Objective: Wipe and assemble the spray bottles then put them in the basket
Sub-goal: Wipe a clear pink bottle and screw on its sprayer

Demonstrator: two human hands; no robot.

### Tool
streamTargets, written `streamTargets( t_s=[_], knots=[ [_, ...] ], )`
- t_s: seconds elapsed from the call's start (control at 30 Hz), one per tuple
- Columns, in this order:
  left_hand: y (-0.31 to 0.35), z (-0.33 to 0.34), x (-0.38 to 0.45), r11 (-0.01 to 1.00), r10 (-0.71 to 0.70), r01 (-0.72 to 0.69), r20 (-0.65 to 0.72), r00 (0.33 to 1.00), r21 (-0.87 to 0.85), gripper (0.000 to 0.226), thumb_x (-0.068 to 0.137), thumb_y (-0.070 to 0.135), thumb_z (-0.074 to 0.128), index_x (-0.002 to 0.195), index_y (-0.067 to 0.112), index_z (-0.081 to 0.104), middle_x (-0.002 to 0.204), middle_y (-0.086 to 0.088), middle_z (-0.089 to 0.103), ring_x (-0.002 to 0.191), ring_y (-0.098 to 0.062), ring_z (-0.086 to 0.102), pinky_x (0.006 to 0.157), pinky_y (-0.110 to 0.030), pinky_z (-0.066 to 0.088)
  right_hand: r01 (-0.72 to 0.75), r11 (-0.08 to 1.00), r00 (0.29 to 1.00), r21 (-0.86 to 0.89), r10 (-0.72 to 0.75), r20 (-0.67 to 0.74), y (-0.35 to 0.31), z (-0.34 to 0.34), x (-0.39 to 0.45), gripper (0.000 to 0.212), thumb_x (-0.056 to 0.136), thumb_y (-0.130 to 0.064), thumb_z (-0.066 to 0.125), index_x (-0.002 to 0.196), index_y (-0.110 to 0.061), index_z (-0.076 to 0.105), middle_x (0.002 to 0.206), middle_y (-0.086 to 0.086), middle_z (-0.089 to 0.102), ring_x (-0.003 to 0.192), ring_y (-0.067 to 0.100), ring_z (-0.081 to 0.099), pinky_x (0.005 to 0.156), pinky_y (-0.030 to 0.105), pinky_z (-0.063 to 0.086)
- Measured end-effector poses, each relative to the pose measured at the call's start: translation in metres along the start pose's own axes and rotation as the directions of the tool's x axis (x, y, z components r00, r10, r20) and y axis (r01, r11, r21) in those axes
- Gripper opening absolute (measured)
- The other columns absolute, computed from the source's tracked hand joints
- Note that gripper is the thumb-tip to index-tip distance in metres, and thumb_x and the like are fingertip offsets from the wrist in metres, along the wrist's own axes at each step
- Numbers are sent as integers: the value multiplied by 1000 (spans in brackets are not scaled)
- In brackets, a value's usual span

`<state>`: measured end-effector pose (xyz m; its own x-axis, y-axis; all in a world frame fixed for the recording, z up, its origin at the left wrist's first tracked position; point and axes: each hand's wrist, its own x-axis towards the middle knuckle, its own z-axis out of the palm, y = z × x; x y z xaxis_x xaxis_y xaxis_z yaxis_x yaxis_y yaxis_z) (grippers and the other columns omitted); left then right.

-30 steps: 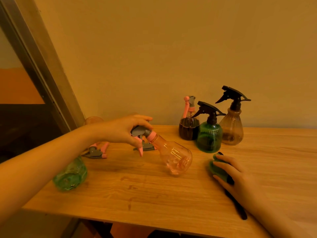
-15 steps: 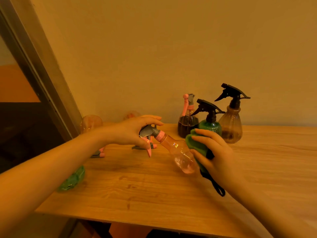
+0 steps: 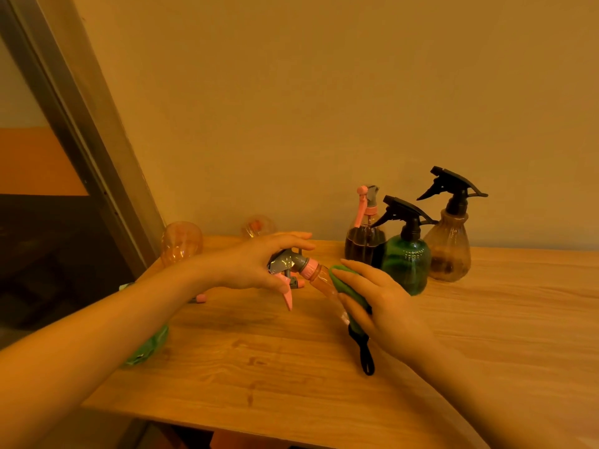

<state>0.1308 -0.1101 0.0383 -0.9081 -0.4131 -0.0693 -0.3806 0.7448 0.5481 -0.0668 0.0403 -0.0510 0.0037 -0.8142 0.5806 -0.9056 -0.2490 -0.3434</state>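
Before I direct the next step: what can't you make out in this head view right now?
- Body of the clear pink spray bottle: mostly covered by the green cloth and right hand.
- Green bottle lying at the table's left edge: largely behind the left forearm.
- Basket: not in frame.
- Left hand: hides part of the grey trigger head.

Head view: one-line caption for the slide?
Left hand holds a pink spray bottle by its trigger head while the right hand wipes it with a green cloth above the wooden table.

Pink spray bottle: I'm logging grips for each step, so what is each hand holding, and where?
Left hand grips the pink spray bottle by its grey trigger head. Right hand holds a green cloth against the bottle's body.
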Motion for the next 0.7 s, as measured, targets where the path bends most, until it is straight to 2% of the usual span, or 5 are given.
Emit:
streamTargets(
  t_s=[0.2,0.37,0.47,0.57,0.7],
  knots=[
    [-6,1,0,1000,4,-5,-4,1000,-11,75,78,13,76,139,34,38,153,15,21,138,0,25,104,-6,26,3,996,999,95,-6,36,20,-3,-19,46,94,-45,43,138,-31,45,141,-13,41,132,4,36,106,21,31],
    [-5,2,-2,1000,9,-10,-19,1000,-12,72,79,7,74,136,36,39,151,18,22,134,3,26,99,-1,28,-86,981,996,176,83,28,26,-10,-35,47,92,-51,41,138,-38,41,140,-22,39,132,1,35,108,18,30],
    [-1,1,-2,1000,22,-22,-9,1000,-14,72,80,4,72,137,34,39,147,22,21,133,4,26,97,1,27,-152,965,988,213,149,31,30,-14,-39,47,91,-55,39,135,-39,44,135,-25,42,128,-3,39,105,20,34],
    [4,-1,0,999,45,-45,10,999,17,74,81,2,71,141,27,37,147,21,19,134,4,23,98,1,26,-175,960,985,219,173,30,30,-17,-36,44,94,-51,42,133,-32,52,130,-22,48,123,-1,44,103,24,39],
    [12,-3,3,994,86,-87,23,996,58,74,80,2,71,142,26,37,150,18,17,135,5,21,100,0,24,-156,964,988,217,152,37,20,-20,-18,41,91,-42,47,129,-31,55,129,-18,51,120,-5,44,101,17,38]
  ],
)
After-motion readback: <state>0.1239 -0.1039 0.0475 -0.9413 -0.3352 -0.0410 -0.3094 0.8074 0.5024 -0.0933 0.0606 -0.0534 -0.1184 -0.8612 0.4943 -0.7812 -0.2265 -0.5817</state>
